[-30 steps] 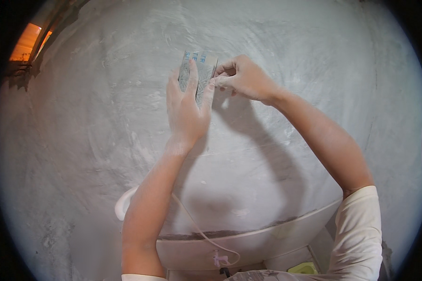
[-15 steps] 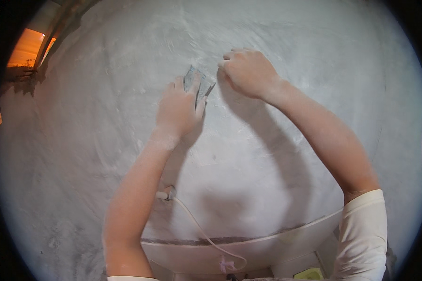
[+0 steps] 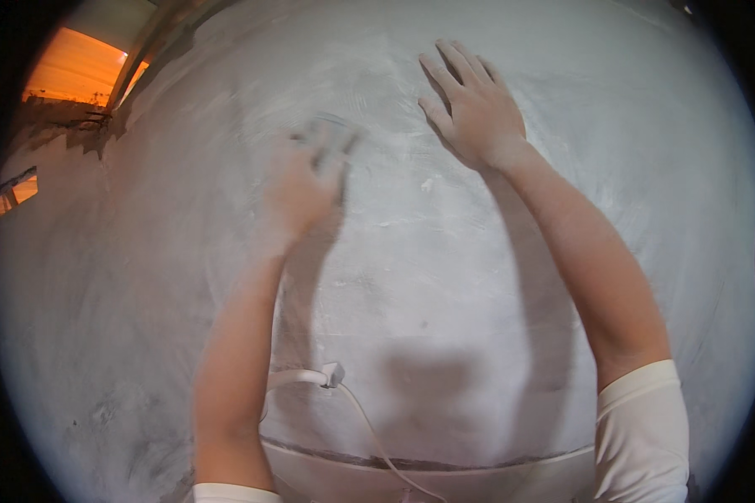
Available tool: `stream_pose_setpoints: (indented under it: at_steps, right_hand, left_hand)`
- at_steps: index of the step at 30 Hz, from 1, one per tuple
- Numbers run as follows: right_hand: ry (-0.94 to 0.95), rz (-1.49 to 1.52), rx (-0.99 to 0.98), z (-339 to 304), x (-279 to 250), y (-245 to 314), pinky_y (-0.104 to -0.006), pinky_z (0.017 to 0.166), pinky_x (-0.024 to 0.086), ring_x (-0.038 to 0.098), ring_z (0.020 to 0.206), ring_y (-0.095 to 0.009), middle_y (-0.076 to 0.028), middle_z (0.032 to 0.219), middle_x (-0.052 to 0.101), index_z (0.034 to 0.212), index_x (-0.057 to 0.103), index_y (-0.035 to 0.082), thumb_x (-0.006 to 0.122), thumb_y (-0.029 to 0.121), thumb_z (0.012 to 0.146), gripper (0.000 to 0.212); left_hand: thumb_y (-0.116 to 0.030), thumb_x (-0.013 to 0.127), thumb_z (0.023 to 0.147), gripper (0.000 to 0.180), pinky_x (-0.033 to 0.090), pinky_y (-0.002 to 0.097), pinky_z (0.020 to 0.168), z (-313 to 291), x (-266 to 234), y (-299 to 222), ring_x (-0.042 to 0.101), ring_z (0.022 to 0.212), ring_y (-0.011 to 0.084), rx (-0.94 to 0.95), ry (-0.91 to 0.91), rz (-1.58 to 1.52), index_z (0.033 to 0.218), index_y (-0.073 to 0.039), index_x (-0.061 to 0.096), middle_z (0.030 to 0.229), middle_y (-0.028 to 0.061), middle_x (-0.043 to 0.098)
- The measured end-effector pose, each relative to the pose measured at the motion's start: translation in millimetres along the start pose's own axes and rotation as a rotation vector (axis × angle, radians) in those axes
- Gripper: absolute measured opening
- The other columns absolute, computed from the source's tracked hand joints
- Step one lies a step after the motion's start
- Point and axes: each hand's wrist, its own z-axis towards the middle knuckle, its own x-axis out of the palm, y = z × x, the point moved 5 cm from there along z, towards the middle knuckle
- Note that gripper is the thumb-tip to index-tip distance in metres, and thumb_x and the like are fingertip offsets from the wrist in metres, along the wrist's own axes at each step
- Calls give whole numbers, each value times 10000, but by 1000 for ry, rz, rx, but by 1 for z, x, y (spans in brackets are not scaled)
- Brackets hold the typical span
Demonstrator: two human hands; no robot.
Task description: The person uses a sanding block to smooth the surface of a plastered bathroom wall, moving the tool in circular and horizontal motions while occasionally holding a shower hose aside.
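Observation:
My left hand (image 3: 300,186) is blurred by motion and presses a small grey sanding sheet (image 3: 327,138) against a pale plastered wall (image 3: 184,277). My right hand (image 3: 471,105) lies flat on the wall to the right of it, fingers spread and pointing up, holding nothing. Both forearms are dusted white. The sheet is mostly hidden under my left fingers.
A white cable with a small plug (image 3: 331,375) hangs near my left forearm. A pale curved ledge (image 3: 445,478) runs along the bottom of the wall. At the upper left an orange-lit opening (image 3: 71,75) shows past the rough wall edge.
My right hand let go of the sheet, moved up and right, and now rests flat on the wall. My left hand slid down and left with the sheet.

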Motion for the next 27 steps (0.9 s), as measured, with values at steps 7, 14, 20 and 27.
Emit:
stream_pose_setpoints:
  at_steps: [7, 14, 20, 27]
  right_hand:
    - [59, -46, 93, -7, 5, -3, -471, 1273, 289, 384, 1529, -273, -85, 1642, 440, 1553, 499, 184, 543, 456, 1033, 588]
    - [53, -121, 76, -4, 3, 5, -474, 1271, 294, 376, 1538, -254, -65, 1641, 447, 1567, 495, 213, 530, 463, 1040, 584]
    - [73, -117, 94, -4, -2, 1, -468, 1277, 289, 380, 1535, -248, -59, 1638, 453, 1560, 511, 214, 526, 462, 1041, 575]
    - [54, -156, 107, -4, 3, 3, -466, 1266, 314, 384, 1534, -249, -61, 1631, 463, 1557, 516, 215, 532, 432, 1038, 563]
  left_hand:
    - [-302, 749, 926, 556, 485, 466, 1087, -21, 6, -8, 604, 1287, 457, -9, -80, 56, 1408, -34, 671, 1446, 312, 565]
    - [-255, 775, 913, 554, 463, 459, 1107, -8, -15, 27, 566, 1328, 419, -83, -93, -13, 1412, -39, 671, 1454, 266, 556]
    - [-252, 787, 917, 557, 353, 498, 1187, -33, 23, 24, 402, 1462, 392, -121, -344, 71, 1436, -86, 668, 1535, 220, 486]
    - [-269, 818, 905, 575, 346, 494, 1185, -34, 34, 29, 403, 1407, 393, -91, -426, -33, 1443, -126, 673, 1565, 197, 462]
